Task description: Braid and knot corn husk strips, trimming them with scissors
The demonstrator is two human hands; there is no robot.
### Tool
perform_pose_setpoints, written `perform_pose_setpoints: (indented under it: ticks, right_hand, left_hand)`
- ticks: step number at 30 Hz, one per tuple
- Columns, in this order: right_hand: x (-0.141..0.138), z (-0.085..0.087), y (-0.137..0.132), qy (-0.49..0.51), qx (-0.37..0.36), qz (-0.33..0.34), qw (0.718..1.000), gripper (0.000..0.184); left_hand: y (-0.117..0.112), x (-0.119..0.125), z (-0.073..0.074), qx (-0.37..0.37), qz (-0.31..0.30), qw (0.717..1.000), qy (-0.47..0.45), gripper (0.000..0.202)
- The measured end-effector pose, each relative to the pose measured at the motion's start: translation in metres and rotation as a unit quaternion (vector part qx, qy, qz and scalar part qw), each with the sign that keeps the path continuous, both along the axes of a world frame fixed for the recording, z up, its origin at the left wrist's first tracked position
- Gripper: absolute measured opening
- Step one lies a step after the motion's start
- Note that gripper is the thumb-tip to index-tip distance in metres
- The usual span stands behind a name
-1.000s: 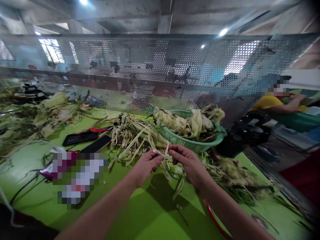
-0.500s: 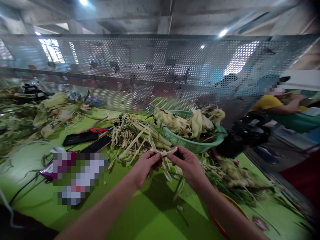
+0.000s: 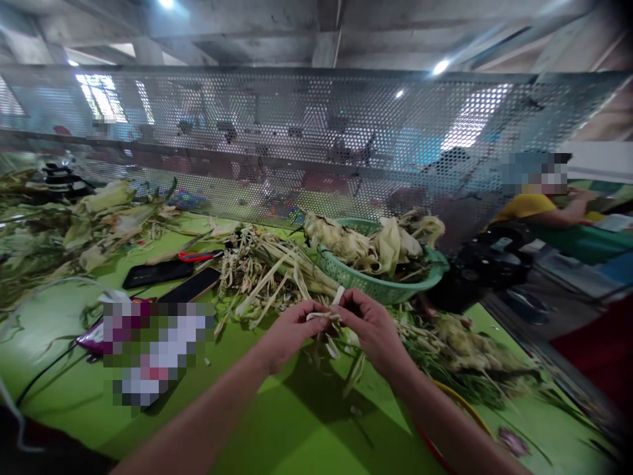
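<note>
My left hand [image 3: 297,330] and my right hand [image 3: 364,323] meet above the green table [image 3: 291,435], both closed on a pale strip of corn husk [image 3: 324,317]. The strip is looped between the fingertips, and one end pokes up by my right thumb. Loose husk ends dangle below the hands. Just behind lies a heap of knotted husk strips [image 3: 267,267]. Farther back, a green plastic basket [image 3: 390,290] holds bunched corn husks [image 3: 341,239]. My fingers partly hide how the strip crosses.
Two dark phones [image 3: 190,287] and a red cutter [image 3: 195,256] lie at left, near a purple packet [image 3: 93,336] and cables. Husks [image 3: 113,211] pile up at far left. A perforated metal screen [image 3: 277,145] stands behind. On the right sits a person in a yellow sleeve [image 3: 529,208].
The husk strip was stretched sideways between both hands; now it is bent into a loop with an end up. My hands have drawn slightly closer together.
</note>
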State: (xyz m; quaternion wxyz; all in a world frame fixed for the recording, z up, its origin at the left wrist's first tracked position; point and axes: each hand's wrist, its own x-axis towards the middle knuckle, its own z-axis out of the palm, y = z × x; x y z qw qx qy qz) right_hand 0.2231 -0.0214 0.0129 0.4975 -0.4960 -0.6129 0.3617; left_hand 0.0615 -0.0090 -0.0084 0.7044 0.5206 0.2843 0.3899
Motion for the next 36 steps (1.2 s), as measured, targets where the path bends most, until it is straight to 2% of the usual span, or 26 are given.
perform_pose_setpoints:
  ticks: [3,9,13,16,20,25,27,30,33,36]
  right_hand:
    - [-0.001,0.0,-0.001,0.026,-0.017,0.017,0.999,0.021]
    - [0.001,0.004,-0.003,0.022,-0.029,0.064,0.997,0.023]
    - [-0.001,0.002,-0.004,0.006,-0.034,0.063,0.997,0.026]
    - [-0.002,0.001,-0.003,-0.013,-0.006,0.031,0.999,0.023]
    - [0.001,0.004,-0.003,-0.044,0.039,-0.006,0.998,0.02]
    - [0.001,0.006,-0.002,-0.042,0.034,-0.002,0.999,0.022]
    - [0.002,0.005,-0.001,-0.03,0.014,0.003,0.999,0.022]
    - [0.007,0.006,0.001,-0.003,-0.005,0.003,1.0,0.021]
    - [0.015,0.007,0.004,0.031,0.009,-0.002,0.999,0.019]
    - [0.02,0.006,0.006,0.062,0.012,-0.007,0.998,0.018]
  left_hand:
    - [-0.001,0.0,0.003,0.012,-0.001,1.0,0.012,0.029]
    - [0.001,0.001,0.004,0.006,0.077,0.997,-0.023,0.021]
    - [0.0,0.002,0.003,0.004,0.095,0.995,-0.031,0.018]
    - [-0.002,0.002,0.003,0.003,0.077,0.997,-0.027,0.018]
    - [-0.001,-0.001,0.005,0.011,0.008,1.0,0.008,0.028]
    - [0.003,-0.004,0.005,0.136,0.02,0.988,0.071,0.027]
    - [0.004,-0.003,0.004,0.16,0.026,0.984,0.072,0.025]
    - [0.005,-0.003,0.001,0.126,0.008,0.99,0.065,0.024]
    - [0.007,-0.002,-0.001,0.085,-0.009,0.993,0.085,0.024]
    - [0.006,-0.001,-0.004,0.085,-0.007,0.991,0.105,0.021]
